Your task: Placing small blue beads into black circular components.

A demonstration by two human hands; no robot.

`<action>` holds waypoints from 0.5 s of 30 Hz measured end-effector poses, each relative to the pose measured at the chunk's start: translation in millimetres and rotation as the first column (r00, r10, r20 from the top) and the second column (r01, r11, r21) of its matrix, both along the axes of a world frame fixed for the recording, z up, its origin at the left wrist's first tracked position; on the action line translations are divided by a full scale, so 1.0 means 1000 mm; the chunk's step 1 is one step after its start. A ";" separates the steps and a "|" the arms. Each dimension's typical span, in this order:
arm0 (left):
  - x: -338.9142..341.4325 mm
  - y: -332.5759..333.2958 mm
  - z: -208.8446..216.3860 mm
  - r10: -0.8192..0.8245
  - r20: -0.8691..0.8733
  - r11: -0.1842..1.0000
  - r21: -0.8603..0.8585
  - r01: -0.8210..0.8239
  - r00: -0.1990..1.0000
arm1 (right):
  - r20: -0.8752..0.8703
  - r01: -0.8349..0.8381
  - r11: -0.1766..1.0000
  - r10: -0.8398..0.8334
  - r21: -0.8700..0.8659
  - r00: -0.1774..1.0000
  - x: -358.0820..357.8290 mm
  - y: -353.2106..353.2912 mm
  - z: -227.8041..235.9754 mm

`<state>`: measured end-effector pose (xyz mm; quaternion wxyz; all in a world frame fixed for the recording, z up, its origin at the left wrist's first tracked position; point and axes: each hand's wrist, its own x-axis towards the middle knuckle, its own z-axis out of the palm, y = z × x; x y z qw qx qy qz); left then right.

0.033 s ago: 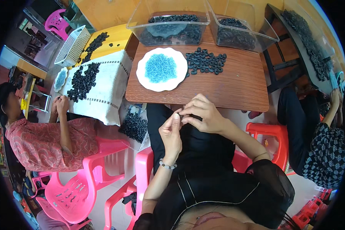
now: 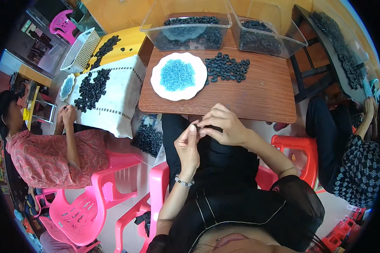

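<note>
hardly anything has moved — left hand (image 2: 188, 147) and right hand (image 2: 226, 128) meet, fingers clamped on a small black piece (image 2: 197, 127) between them, just short of the wooden surface (image 2: 257, 97), long axis hidden.

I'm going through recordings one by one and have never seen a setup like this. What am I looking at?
There is no machine here, just a person's two bare hands. The camera sits on that person's head, looking down through a wide fisheye lens, so straight edges bend. The left hand and right hand meet near the close edge of a brown wood-grain table, pinching a small dark piece that is mostly hidden. On the table are a white scalloped plate of tiny blue beads and a loose pile of black ring-like pieces. Behind stand two clear plastic bins holding more dark pieces.
</note>
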<state>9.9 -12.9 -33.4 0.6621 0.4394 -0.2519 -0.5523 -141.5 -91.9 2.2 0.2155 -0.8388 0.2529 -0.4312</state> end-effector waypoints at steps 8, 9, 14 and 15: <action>0.015 0.011 -0.006 -0.019 -0.032 0.997 0.072 0.022 0.999 | -0.190 0.154 0.988 -0.154 -0.018 0.970 -0.002 -0.094 -0.002; 0.016 0.013 -0.009 -0.037 -0.034 0.996 0.082 0.040 0.999 | -0.211 0.156 0.988 -0.157 -0.022 0.965 0.001 -0.103 0.000; 0.021 0.022 -0.011 -0.066 -0.024 0.987 0.142 0.069 0.998 | -0.308 0.052 0.997 -0.066 -0.051 0.949 0.007 -0.121 0.001; 0.022 0.023 -0.011 -0.074 -0.039 0.987 0.142 0.079 0.997 | -0.309 0.049 0.998 -0.062 -0.050 0.949 0.007 -0.123 0.000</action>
